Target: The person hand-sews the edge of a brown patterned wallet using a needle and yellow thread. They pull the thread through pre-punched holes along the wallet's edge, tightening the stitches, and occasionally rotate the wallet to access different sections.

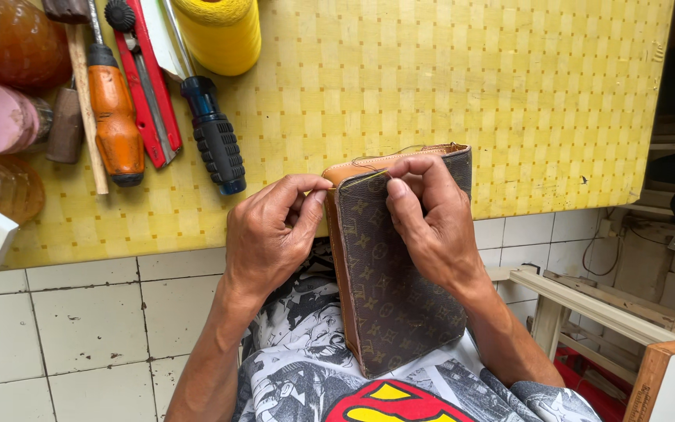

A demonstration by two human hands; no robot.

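A brown patterned wallet (388, 289) with a tan leather edge stands upright on my lap, its top against the yellow table (431, 86). My right hand (431, 219) grips the wallet's top, thumb pressed on its face. My left hand (271, 234) pinches at the tan top corner, where a thin yellow thread (365, 178) runs across the edge. Whether a needle sits between the fingers I cannot tell.
On the table's left lie an orange-handled screwdriver (115, 125), a red utility knife (146, 78), a blue-black handled tool (212, 137), a yellow thread spool (220, 31) and bottles (9, 47). A white tiled wall (87, 320) drops below the table. Wooden pieces (603, 305) stand at the right.
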